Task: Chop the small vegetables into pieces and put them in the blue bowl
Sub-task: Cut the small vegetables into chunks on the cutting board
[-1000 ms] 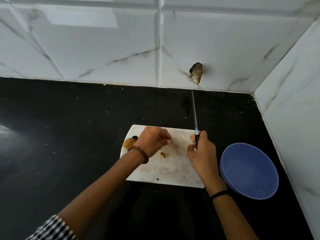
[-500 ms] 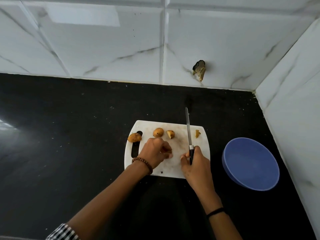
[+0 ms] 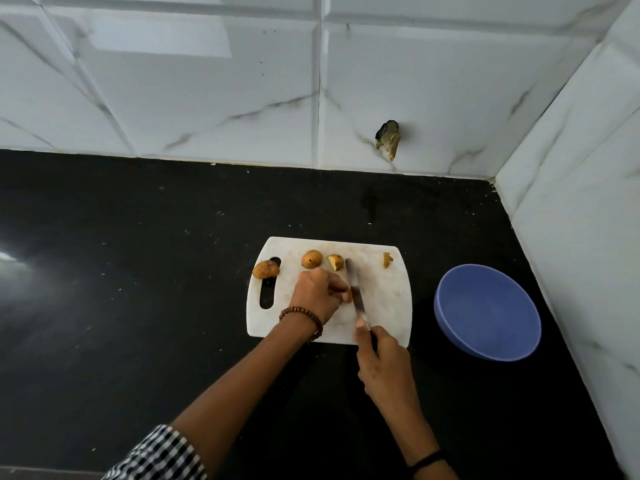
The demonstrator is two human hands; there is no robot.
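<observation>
**Knife now at the cut, bowl unfilled**

Since half a second ago the knife [image 3: 354, 282] has swung left across the cutting board [image 3: 384, 299]. Back then we saw a clear gap between the blade and the left hand; a second ago the blade pointed up past the board's far edge. Now it lies right against the left hand's fingertips, tip near the cut piece [image 3: 335, 262] at the board's upper middle.

Hands:
- Left hand [image 3: 317, 294]: fingers curled down, pinching a vegetable piece [image 3: 347, 297] against the board. The piece is mostly hidden; we only catch a brown sliver.
- Right hand [image 3: 384, 362]: wrapped round the knife handle, index finger laid forward along the spine.

Where the vegetables are:
- One whole small vegetable [image 3: 265, 269] on the board's left edge, partly over the handle slot.
- A second whole one [image 3: 311, 259] just above the left hand.
- A small scrap [image 3: 387, 260] at the board's upper right.
- Blue bowl [image 3: 486, 311] to the right of the board on the black counter [image 3: 138, 271], apart from it, nothing visible inside.

Our read: set-up is done and the cut on the held piece is starting. We judge the task early, with two whole vegetables uncut and nothing transferred. Risk: the blade sits tight to the fingertips, so they want to stay tucked.
</observation>
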